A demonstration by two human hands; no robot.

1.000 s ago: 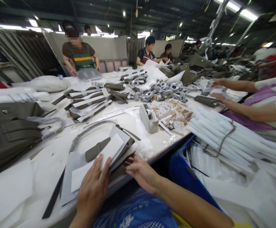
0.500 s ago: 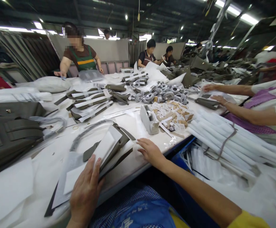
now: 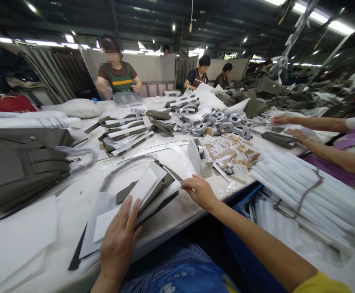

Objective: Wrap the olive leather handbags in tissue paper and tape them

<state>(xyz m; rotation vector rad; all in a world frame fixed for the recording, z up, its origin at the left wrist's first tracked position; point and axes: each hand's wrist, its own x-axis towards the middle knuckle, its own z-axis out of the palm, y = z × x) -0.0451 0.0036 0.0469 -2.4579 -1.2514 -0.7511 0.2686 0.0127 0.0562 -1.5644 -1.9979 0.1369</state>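
Observation:
Fingers outstretched, my left hand (image 3: 119,234) rests flat on white foam sheets (image 3: 147,185) that lie over a folded grey-green bag (image 3: 162,187). The bag lies at the table's near edge, with a grey-wrapped handle (image 3: 113,177) looping behind it. A thin dark strap (image 3: 169,171) runs from the bag's top to the right. My right hand (image 3: 200,193) is closed in a pinch at the strap's tip, just right of the bag. Part of the bag is hidden by the foam and my left hand.
A finished-looking bag (image 3: 21,167) lies left. A metal tape dispenser (image 3: 201,158) stands beside scattered paper tags (image 3: 232,154). Coiled grey rolls (image 3: 226,127) and wrapped strap bundles (image 3: 131,132) lie behind. White foam tubes (image 3: 305,185) sit right, near a co-worker's hands (image 3: 296,134).
My right hand's fingers, apart before, have closed on the strap's tip. The left hand stays on the foam. The view has swung slightly left.

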